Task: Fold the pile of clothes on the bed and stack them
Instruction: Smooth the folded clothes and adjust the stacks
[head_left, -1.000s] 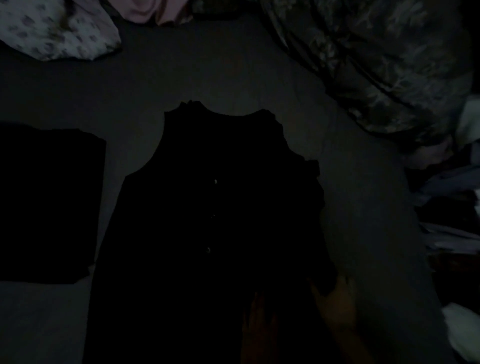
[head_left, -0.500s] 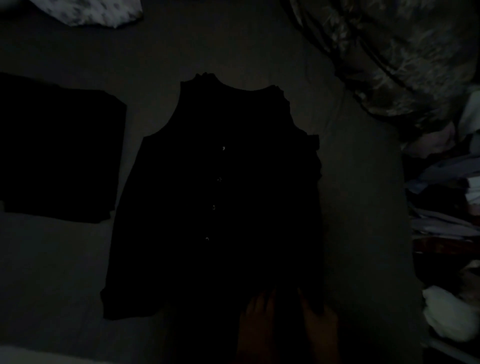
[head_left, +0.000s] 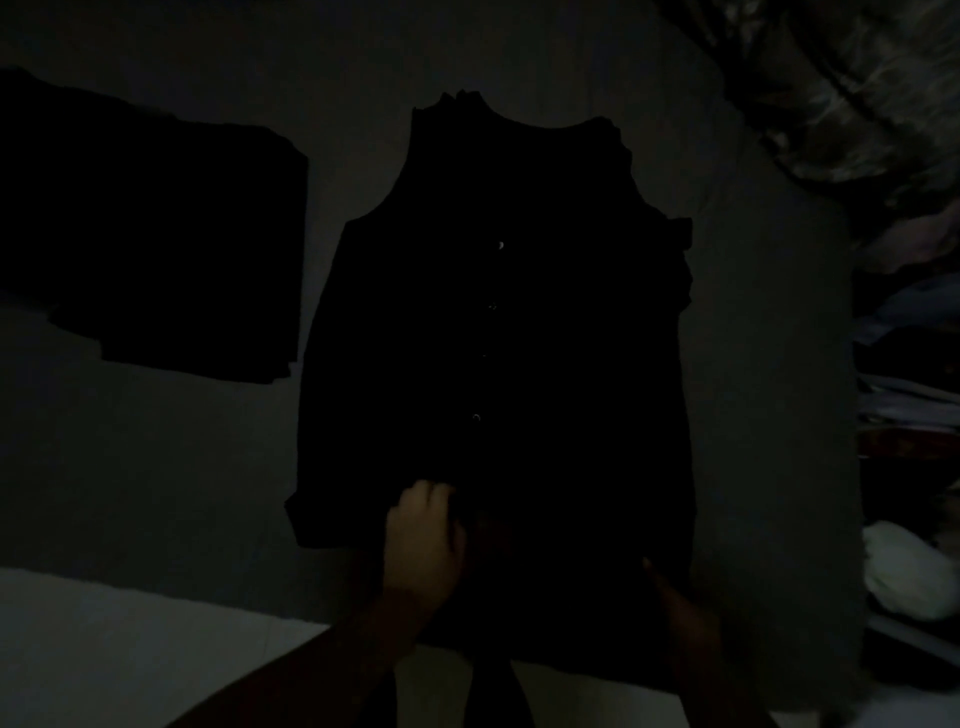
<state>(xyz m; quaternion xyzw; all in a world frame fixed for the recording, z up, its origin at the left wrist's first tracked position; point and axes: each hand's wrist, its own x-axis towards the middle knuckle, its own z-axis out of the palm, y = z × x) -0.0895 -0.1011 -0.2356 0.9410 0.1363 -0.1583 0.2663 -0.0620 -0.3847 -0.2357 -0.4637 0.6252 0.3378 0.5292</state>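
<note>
The scene is very dark. A black sleeveless buttoned garment (head_left: 498, 338) lies flat on the grey bed (head_left: 769, 364), neckline away from me. My left hand (head_left: 423, 535) rests on its lower hem left of the middle, its fingers curled into the fabric. My right hand (head_left: 685, 608) lies at the hem's lower right corner, barely visible; its fingers cannot be made out. A folded black garment (head_left: 150, 244) lies flat to the left, apart from the spread one.
A crumpled patterned blanket (head_left: 852, 88) fills the far right corner. Mixed clothes (head_left: 909, 332) and a white bundle (head_left: 914, 577) lie along the bed's right edge. A pale floor strip (head_left: 130, 649) shows below the bed's near edge.
The view has tilted down, so the garment sits higher in the frame. My left hand has moved left along the hem and now bunches the fabric; my right hand stays near the right corner.
</note>
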